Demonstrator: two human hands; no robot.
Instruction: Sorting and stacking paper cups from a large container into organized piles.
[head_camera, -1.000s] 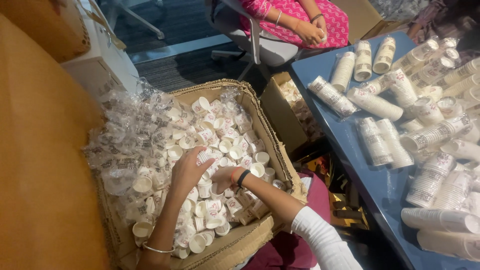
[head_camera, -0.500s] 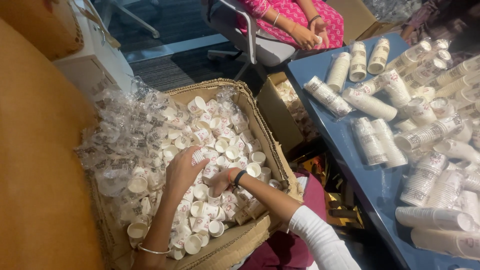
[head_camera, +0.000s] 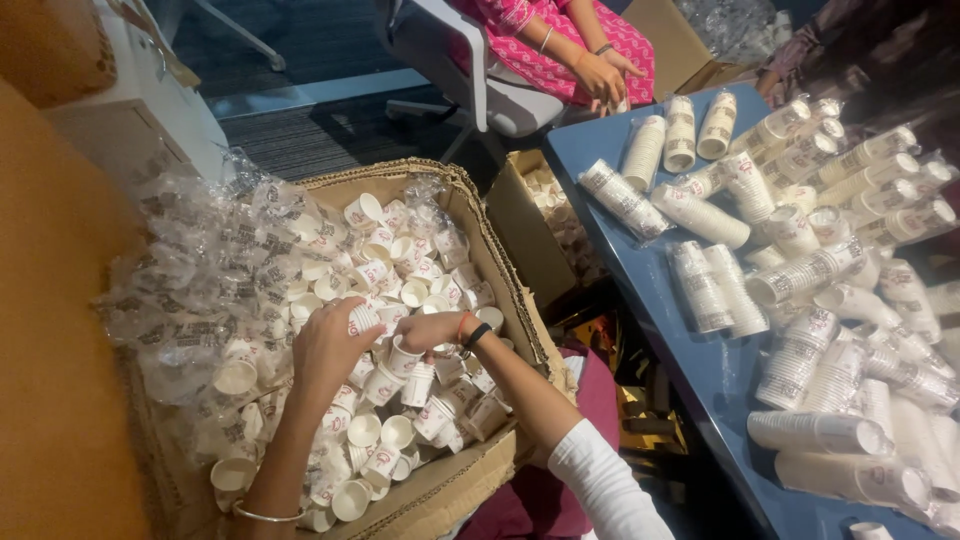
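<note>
Since 0.5 s ago, L hand (head_camera: 325, 348) now clamps fingers on a paper cup (head_camera: 362, 320); R hand (head_camera: 428, 330), at its 3 o'clock, fingers curled onto cups in the cardboard box (head_camera: 500, 262).

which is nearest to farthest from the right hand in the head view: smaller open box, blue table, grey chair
From the right hand:
1. Smaller open box, up and right.
2. Blue table, far right.
3. Grey chair, top.
</note>
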